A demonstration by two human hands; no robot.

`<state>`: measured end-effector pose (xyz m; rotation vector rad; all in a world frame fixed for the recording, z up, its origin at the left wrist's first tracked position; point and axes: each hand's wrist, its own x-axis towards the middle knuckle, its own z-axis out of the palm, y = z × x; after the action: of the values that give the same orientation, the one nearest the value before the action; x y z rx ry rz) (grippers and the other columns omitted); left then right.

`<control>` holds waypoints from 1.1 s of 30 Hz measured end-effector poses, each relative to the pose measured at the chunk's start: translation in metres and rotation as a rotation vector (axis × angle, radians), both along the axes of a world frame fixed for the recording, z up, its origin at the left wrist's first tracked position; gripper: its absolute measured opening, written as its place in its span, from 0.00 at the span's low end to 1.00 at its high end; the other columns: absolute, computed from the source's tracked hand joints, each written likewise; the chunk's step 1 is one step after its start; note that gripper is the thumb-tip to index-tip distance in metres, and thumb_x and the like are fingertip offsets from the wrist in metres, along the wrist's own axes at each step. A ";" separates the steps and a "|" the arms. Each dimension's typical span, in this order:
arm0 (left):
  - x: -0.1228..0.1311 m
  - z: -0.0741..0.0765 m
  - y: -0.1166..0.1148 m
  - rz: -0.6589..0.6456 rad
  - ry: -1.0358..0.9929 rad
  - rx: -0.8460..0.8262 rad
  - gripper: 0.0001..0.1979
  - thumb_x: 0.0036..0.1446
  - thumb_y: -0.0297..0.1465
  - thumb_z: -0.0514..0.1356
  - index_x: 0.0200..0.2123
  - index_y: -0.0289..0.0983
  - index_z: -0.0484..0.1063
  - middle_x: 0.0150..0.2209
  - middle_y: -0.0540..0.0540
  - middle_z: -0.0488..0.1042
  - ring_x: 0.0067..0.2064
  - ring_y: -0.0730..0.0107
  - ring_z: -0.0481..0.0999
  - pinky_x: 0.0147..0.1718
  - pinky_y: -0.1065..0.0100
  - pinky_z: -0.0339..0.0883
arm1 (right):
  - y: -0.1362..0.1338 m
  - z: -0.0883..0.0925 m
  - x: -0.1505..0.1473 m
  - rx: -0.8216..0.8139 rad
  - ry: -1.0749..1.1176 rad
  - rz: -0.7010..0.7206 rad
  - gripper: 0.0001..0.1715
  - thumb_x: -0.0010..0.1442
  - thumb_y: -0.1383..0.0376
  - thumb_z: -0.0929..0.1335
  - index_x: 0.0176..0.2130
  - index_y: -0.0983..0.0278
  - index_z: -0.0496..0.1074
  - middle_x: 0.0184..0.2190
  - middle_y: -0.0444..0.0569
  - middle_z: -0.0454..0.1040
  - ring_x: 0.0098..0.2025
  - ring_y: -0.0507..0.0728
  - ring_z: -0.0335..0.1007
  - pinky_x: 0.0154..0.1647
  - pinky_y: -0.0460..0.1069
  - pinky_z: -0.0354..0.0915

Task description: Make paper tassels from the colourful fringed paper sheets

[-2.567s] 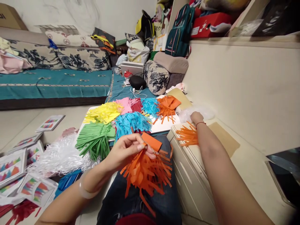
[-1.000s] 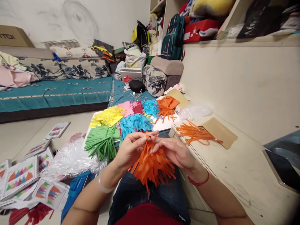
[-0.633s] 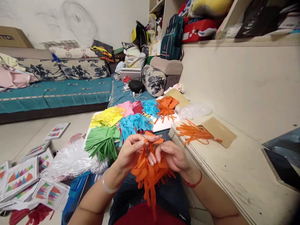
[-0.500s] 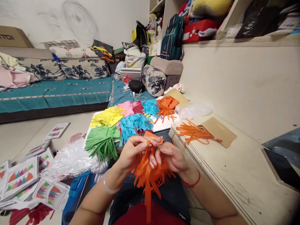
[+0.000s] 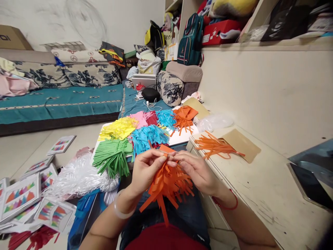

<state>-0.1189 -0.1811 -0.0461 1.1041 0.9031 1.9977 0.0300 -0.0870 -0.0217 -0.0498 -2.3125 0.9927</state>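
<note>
Over my lap an orange paper tassel (image 5: pixel 169 184) hangs with its fringe strips downward. My left hand (image 5: pixel 148 168) pinches its top edge between thumb and fingers. Close beside it, my right hand (image 5: pixel 196 170) is closed on the same top edge, fingertips nearly meeting the left ones. An uncut orange paper part (image 5: pixel 166 149) shows just beyond my fingers. Ahead, on a white board, lie green (image 5: pixel 111 156), yellow (image 5: pixel 119 128) and blue (image 5: pixel 148 137) fringed paper bundles, with more orange fringe (image 5: pixel 184 118) at the back right.
On the cream cabinet top (image 5: pixel 270 187) to the right are a loose orange tassel (image 5: pixel 214 144), a brown paper sheet (image 5: pixel 241 144) and a phone (image 5: pixel 309 185). White string (image 5: pixel 78 177) and several printed packets (image 5: pixel 22 196) lie at the left. A teal-covered sofa (image 5: pixel 59 104) stands behind.
My right hand's fingers have drawn up out of the strips to the tassel's top edge. The fringe hangs more spread out, and its long strip reaches less far down.
</note>
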 end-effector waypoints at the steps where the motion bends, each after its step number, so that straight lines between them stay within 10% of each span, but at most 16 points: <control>1: 0.000 0.001 -0.002 -0.016 0.015 0.029 0.03 0.56 0.27 0.63 0.30 0.35 0.72 0.30 0.47 0.80 0.31 0.68 0.81 0.36 0.65 0.76 | 0.002 0.005 0.004 0.068 -0.015 -0.031 0.16 0.67 0.69 0.59 0.49 0.64 0.71 0.47 0.52 0.74 0.51 0.53 0.69 0.54 0.50 0.64; 17: -0.001 -0.009 -0.015 0.078 0.405 0.130 0.05 0.63 0.25 0.54 0.39 0.38 0.68 0.25 0.52 0.68 0.23 0.80 0.66 0.22 0.77 0.61 | -0.010 0.027 -0.002 0.431 -0.009 -0.069 0.15 0.64 0.72 0.63 0.50 0.71 0.70 0.40 0.52 0.72 0.44 0.51 0.68 0.46 0.46 0.67; 24: -0.001 -0.004 -0.022 0.132 0.513 0.088 0.11 0.64 0.27 0.52 0.49 0.39 0.67 0.36 0.46 0.74 0.33 0.73 0.74 0.33 0.73 0.69 | -0.014 0.046 0.000 0.631 -0.115 -0.088 0.14 0.67 0.69 0.59 0.43 0.71 0.72 0.36 0.53 0.73 0.38 0.54 0.69 0.38 0.48 0.69; 33: 0.000 0.009 -0.026 0.081 0.387 0.036 0.04 0.62 0.27 0.56 0.37 0.37 0.72 0.29 0.47 0.77 0.31 0.71 0.78 0.32 0.72 0.71 | -0.019 0.050 0.003 0.639 -0.099 -0.111 0.13 0.67 0.69 0.60 0.45 0.70 0.70 0.37 0.53 0.73 0.39 0.54 0.69 0.39 0.48 0.68</control>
<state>-0.1192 -0.2070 -0.0372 1.5304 1.1240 1.9018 0.0335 -0.1061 0.0279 0.0343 -2.5795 0.1705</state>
